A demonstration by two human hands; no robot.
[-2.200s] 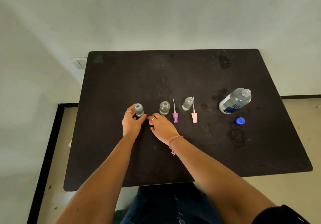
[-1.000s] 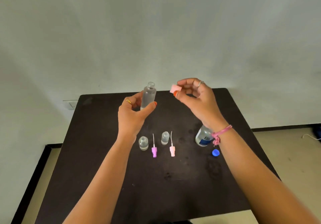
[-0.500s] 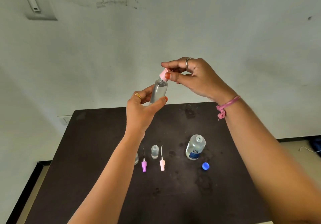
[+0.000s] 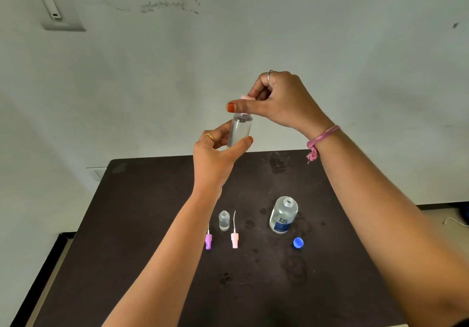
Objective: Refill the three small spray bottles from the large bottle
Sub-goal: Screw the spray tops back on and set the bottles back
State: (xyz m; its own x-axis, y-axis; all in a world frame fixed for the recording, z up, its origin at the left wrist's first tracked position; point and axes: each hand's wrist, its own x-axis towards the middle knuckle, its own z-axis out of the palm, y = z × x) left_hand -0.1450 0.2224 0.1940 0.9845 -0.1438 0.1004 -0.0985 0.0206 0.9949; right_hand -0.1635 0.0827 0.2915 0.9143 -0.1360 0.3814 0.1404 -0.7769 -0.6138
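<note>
My left hand (image 4: 215, 154) grips a small clear spray bottle (image 4: 239, 130) holding liquid, raised well above the dark table (image 4: 132, 220). My right hand (image 4: 276, 100) pinches a pink spray cap (image 4: 245, 97) seated on that bottle's neck. On the table stands a second small bottle (image 4: 224, 220), uncapped. A purple spray top (image 4: 208, 241) and a pale pink spray top (image 4: 234, 239) lie beside it with their tubes pointing away. The large bottle (image 4: 283, 215) stands open to the right, its blue cap (image 4: 298, 242) lying in front. The third small bottle is hidden behind my left forearm.
A white wall rises behind the table with a switch plate (image 4: 59, 9) at the upper left. Damp marks spot the tabletop near the large bottle. Floor shows at the right with a white cable (image 4: 455, 221).
Both hands lifted one small bottle off the table. My right hand brought the pink cap onto its neck and has turned on it since half a second ago.
</note>
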